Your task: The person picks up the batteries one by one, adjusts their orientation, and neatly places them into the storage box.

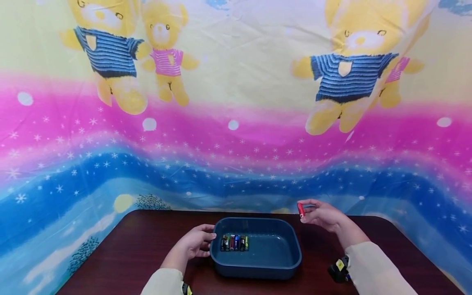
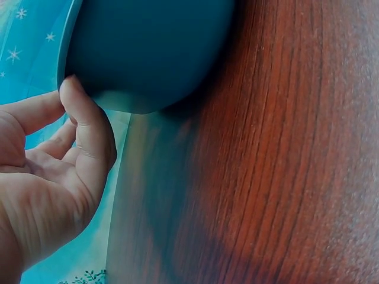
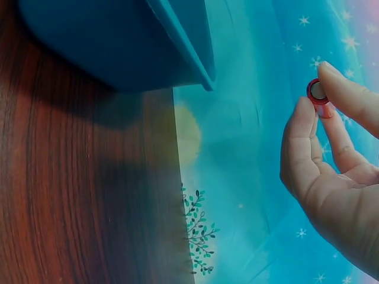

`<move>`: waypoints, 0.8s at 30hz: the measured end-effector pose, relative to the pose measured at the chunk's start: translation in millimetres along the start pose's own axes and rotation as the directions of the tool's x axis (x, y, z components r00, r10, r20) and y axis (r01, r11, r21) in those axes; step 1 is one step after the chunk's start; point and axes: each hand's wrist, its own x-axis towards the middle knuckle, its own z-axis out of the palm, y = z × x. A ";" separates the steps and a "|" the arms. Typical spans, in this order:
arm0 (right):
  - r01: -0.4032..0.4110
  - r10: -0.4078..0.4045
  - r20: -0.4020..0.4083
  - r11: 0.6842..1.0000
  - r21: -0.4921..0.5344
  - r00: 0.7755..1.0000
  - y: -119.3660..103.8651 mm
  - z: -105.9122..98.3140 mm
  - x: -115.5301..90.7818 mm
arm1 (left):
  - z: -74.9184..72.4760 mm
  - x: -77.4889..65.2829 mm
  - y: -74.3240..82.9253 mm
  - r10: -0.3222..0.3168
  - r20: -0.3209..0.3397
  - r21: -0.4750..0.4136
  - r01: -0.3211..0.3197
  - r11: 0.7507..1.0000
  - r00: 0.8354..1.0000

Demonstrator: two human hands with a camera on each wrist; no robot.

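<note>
A dark blue rectangular tub [image 1: 258, 272] stands on the table, with several batteries [image 1: 234, 243] lying side by side in its left part. My left hand [image 1: 199, 241] grips the tub's left rim, thumb on the edge; in the left wrist view the thumb and fingers of that hand [image 2: 65, 160] pinch the wall. To the right of the tub and above the table, my right hand [image 1: 323, 216] holds a red battery [image 1: 301, 209] between thumb and fingertips. In the right wrist view, the flat round end of this red battery [image 3: 318, 90] faces the camera.
The dark reddish-brown wooden table [image 1: 140, 250] has rounded far corners. Right behind it hangs a cloth backdrop [image 1: 236, 164] printed with teddy bears and snowflakes. A black device [image 1: 339, 268] is strapped at the right wrist, beside the light sleeve [image 1: 376, 266].
</note>
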 end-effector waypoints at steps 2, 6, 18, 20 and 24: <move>0.001 -0.001 0.009 1.000 0.000 1.000 -0.9 1.7 1.1 | -0.2 0.2 0.0 0.000 0.000 0.000 0.000 1.000 1.000; 0.001 -0.002 0.024 1.000 0.004 1.000 -2.5 5.0 3.7 | -0.7 0.8 -0.3 -0.003 0.000 -0.001 0.003 1.000 1.000; -0.006 0.006 0.004 1.000 -0.006 1.000 -6.5 17.3 16.0 | -2.1 1.1 -1.9 0.004 0.001 -0.003 -0.004 1.000 1.000; -0.007 0.007 0.014 1.000 -0.008 1.000 -8.6 19.1 18.8 | -2.1 1.7 -1.6 0.007 0.006 -0.005 -0.007 1.000 1.000; -0.002 0.003 0.053 1.000 -0.025 0.999 -10.5 24.3 25.7 | -3.5 1.6 -1.8 0.003 0.016 -0.001 -0.003 1.000 1.000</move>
